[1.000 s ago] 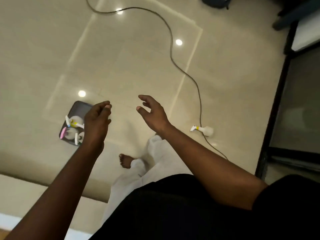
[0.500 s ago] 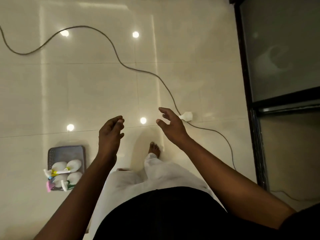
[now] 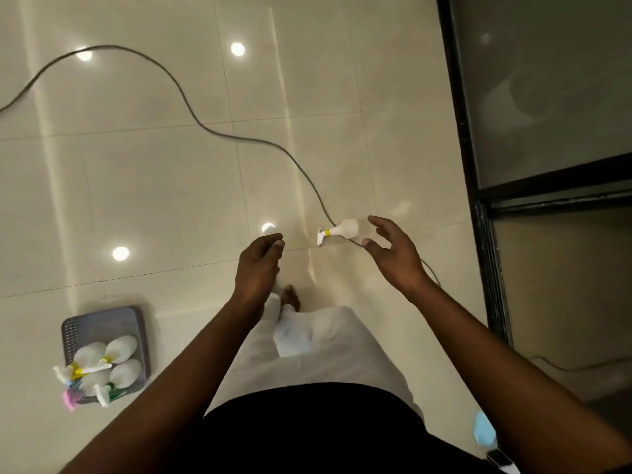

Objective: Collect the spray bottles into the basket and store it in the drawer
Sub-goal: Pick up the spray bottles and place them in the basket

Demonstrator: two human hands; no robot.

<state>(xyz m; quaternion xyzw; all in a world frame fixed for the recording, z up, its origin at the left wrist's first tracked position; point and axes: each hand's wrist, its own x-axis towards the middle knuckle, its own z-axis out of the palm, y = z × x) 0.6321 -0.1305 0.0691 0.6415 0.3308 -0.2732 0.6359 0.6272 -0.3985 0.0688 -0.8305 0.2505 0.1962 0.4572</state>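
A dark cable [image 3: 191, 100] snakes over the glossy cream tiled floor [image 3: 143, 186] from nine o'clock toward three. A black-framed frosted glass door [image 3: 547, 97] fills the one-to-three o'clock side.

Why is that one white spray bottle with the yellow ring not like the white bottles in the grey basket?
The lone white spray bottle with a yellow collar lies alone on the bare floor tiles, against the grey cable; the white spray bottles are piled together inside the grey plastic basket. It is near the right hand; they are far away. All lie sideways.
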